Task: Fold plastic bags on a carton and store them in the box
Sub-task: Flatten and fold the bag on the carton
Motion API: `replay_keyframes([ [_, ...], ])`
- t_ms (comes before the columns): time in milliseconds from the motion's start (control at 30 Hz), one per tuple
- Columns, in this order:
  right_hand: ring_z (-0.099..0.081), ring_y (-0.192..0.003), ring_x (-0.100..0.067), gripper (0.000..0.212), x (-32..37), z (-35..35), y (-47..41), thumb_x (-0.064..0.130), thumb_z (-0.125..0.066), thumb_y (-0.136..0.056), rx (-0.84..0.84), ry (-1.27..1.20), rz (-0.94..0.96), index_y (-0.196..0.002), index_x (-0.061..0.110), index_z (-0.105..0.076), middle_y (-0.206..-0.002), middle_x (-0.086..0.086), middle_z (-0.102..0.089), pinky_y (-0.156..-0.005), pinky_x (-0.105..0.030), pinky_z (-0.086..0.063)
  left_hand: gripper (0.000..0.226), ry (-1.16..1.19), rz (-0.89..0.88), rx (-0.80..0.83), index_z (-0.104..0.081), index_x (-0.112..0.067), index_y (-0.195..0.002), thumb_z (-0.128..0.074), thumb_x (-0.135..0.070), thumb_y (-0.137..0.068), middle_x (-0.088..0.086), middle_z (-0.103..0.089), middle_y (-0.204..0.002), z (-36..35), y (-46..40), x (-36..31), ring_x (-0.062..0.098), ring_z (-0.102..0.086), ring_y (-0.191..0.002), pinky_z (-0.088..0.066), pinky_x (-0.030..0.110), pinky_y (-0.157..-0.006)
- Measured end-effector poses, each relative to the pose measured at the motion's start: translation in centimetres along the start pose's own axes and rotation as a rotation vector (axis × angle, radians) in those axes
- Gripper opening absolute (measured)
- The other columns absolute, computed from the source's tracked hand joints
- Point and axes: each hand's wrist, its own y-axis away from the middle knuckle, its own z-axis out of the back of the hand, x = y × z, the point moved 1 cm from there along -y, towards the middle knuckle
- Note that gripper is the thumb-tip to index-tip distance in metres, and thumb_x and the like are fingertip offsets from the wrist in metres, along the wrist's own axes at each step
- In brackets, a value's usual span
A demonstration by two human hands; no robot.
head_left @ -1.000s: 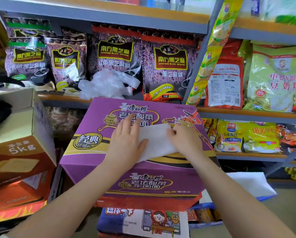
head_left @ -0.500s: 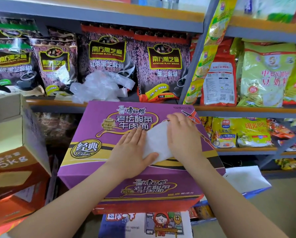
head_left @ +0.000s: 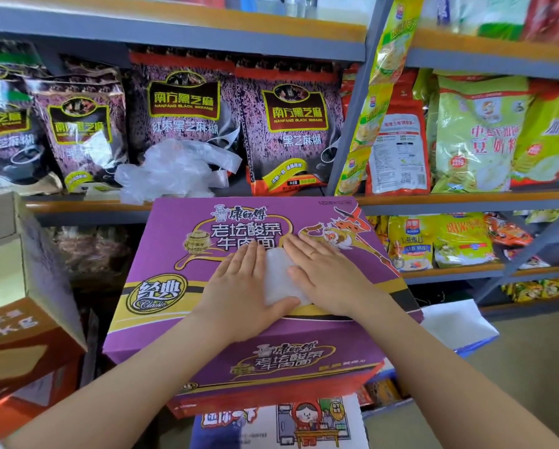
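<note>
Plastic bag (head_left: 279, 277), folded small, lies flat mid-carton (head_left: 174, 254); left hand (head_left: 242, 286) and right hand (head_left: 328, 275) press it, fingers straight, together. Loose bags (head_left: 174, 168) wait at eleven o'clock; storing remains.

carton (head_left: 161, 286) "Classic", bag (head_left: 296, 124) perhaps "NANFANG BLACK SESAME"

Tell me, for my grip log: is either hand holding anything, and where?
Nothing is gripped. Left hand and right hand press flat on the folded white plastic bag.
</note>
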Motion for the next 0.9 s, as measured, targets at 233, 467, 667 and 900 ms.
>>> replay_keyframes([
  [233, 0.001, -0.146, -0.01, 0.072, 0.0, 0.0, 0.2, 0.05, 0.002, -0.084, 0.002, -0.036, -0.048, -0.15, 0.024, -0.008, -0.159, 0.005, -0.004, -0.119, -0.034, -0.002, 0.124, -0.013, 0.017, 0.039, 0.006, -0.009, -0.147, 0.01, -0.082, -0.047, 0.006, 0.007, -0.157, 0.5, -0.1, -0.2, 0.017, 0.008, -0.144, 0.002, 0.034, -0.118],
  [467, 0.005, -0.146, -0.015, 0.067, -1.1, 1.0, 0.5, 0.05, -0.032, -0.095, 0.043, -0.119, -0.162, -0.151, 0.022, -0.009, -0.159, 0.0, 0.007, -0.118, -0.039, 0.003, 0.092, -0.104, -0.457, -0.116, -0.025, -0.021, -0.145, -0.012, -0.081, -0.076, 0.006, -0.023, -0.153, 2.1, -0.8, 0.3, 0.025, -0.016, -0.142, 0.0, 0.034, -0.116],
  [667, -0.004, -0.143, -0.004, 0.071, -1.7, 0.9, 2.5, 0.058, -0.02, -0.083, -0.043, -0.229, 0.129, -0.144, 0.025, -0.033, -0.157, 0.005, -0.015, -0.115, -0.023, -0.001, 0.11, -0.015, -0.527, 0.131, 0.003, -0.021, -0.147, -0.003, -0.086, -0.059, -0.002, 0.005, -0.156, 1.6, -1.0, 2.8, 0.005, 0.01, -0.14, 0.017, 0.014, -0.106],
  [900, -0.012, -0.142, -0.001, 0.096, -3.5, 1.6, 3.1, 0.073, -0.033, -0.065, 0.061, -0.182, 0.047, -0.148, 0.024, -0.024, -0.157, 0.013, -0.011, -0.112, -0.017, -0.007, 0.113, 0.107, -0.529, 0.172, 0.0, -0.025, -0.147, -0.018, -0.089, -0.056, -0.004, 0.0, -0.156, 1.8, -1.2, 3.7, 0.0, 0.005, -0.138, 0.008, 0.014, -0.109],
])
